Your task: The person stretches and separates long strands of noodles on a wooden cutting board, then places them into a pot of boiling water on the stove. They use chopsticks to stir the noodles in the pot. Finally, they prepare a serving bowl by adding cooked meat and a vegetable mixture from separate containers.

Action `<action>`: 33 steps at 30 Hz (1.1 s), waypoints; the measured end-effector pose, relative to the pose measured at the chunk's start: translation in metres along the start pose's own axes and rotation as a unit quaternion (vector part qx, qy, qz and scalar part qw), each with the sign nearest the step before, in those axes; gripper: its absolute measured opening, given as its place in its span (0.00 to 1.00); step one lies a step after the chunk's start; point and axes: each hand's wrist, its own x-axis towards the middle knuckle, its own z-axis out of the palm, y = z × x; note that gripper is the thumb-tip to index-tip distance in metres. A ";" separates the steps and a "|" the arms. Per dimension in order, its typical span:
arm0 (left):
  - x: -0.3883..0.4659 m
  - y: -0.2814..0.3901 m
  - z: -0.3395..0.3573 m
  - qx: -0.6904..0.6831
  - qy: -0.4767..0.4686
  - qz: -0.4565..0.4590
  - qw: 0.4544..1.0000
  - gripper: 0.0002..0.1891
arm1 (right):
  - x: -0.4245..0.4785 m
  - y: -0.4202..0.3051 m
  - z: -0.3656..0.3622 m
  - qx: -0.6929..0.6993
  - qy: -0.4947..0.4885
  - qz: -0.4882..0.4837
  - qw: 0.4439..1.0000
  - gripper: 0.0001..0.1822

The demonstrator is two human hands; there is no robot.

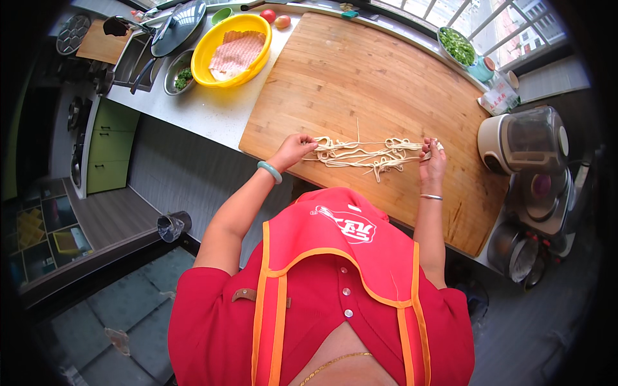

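Note:
A loose bundle of pale noodles lies stretched out near the front edge of a large wooden board. My left hand pinches the bundle's left end between thumb and fingers. At the other end, my right hand has its fingers closed around the gathered strands, and short ends poke out past them. Between my hands the strands rest on the board, partly looped and tangled. One single noodle juts away from me toward the board's middle.
Left of the board stand a yellow basin with a cloth-like pink sheet, a steel bowl of chopped greens and a lidded pan. A countertop appliance borders the right side. Chopped greens fill a bowl on the windowsill.

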 end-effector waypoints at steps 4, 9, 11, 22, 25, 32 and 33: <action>-0.002 0.011 0.002 -0.048 -0.012 -0.013 0.999 0.12 | -0.003 -0.010 -0.003 -0.015 0.017 -0.007 1.000 0.05; -0.004 0.024 0.013 -0.101 -0.015 -0.051 0.993 0.10 | -0.023 0.011 0.010 -0.093 -0.071 0.108 0.987 0.06; -0.003 0.026 0.022 -0.159 -0.043 -0.030 0.986 0.10 | -0.040 0.036 0.028 -0.122 -0.169 0.178 0.962 0.08; -0.014 0.039 0.051 -0.069 -0.060 0.007 0.996 0.11 | -0.077 0.076 0.098 -0.108 -0.172 0.234 0.951 0.08; -0.016 0.036 0.044 -0.067 -0.057 -0.001 0.996 0.11 | -0.068 0.059 0.089 -0.090 -0.171 0.175 0.965 0.08; -0.028 0.057 0.001 -0.151 0.021 -0.005 0.988 0.12 | -0.044 -0.021 0.045 -0.102 -0.175 0.079 0.976 0.06; -0.034 0.064 -0.011 -0.159 0.037 -0.007 0.987 0.12 | -0.040 -0.032 0.034 -0.144 -0.143 0.071 0.977 0.06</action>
